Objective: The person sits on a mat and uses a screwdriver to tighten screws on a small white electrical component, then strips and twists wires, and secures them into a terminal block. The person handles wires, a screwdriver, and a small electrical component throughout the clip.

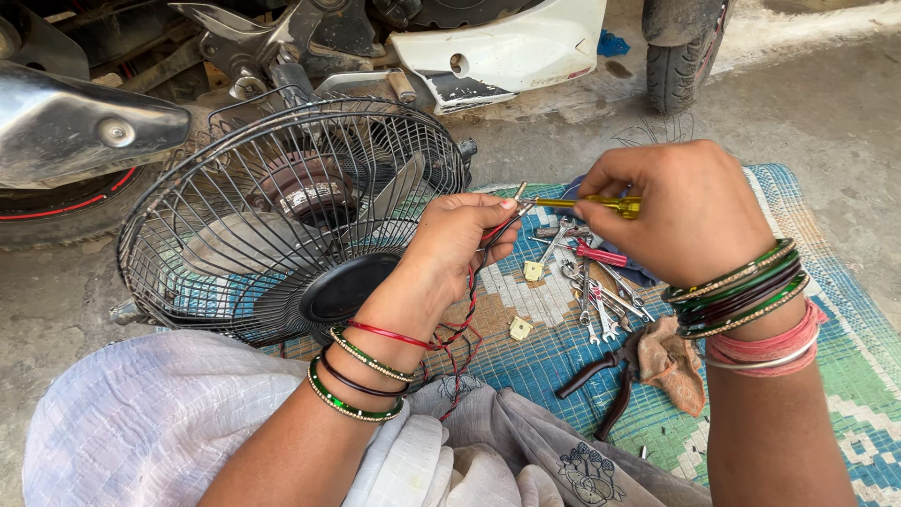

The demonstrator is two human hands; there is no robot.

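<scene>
- At the upper left of the frame sits a shiny metal exhaust pipe [66, 127] of a parked motorbike, with a black tyre [56, 211] marked by a red stripe just below it.
- Left of centre, a table fan [282, 221] lies tilted on the ground, its black wire cage facing the camera and its round black centre cap [343, 286] near the left wrist.
- Along the lower left, pale lilac cloth [150, 422] covers the person's lap.
- The left hand [455, 239], at mid frame, is pinched shut around red and black wires [465, 324], whose twisted length hangs down past the wrist; the bare ends are held up at the fingertips. Green, red and dark bangles ring this wrist.
- Above centre, a white body panel [507, 47] of the motorbike reaches toward the top edge.
- Just right of centre, a yellow-handled screwdriver [587, 203] lies level, its metal tip touching the wire ends at the left fingertips.
- Below it, on a blue and green woven mat [845, 366], lie small spanners [601, 305], a red-handled tool [601, 253] and two small pale square pieces [521, 329].
- Lower down on the mat, dark-handled pliers [601, 376] lie partly under a brown rag [671, 361].
- The right hand [690, 216], at the centre right, is clenched around the screwdriver's handle, with green and dark bangles plus pink thread on its wrist.
- At the upper right stands a second tyre [680, 52] on the concrete.
</scene>
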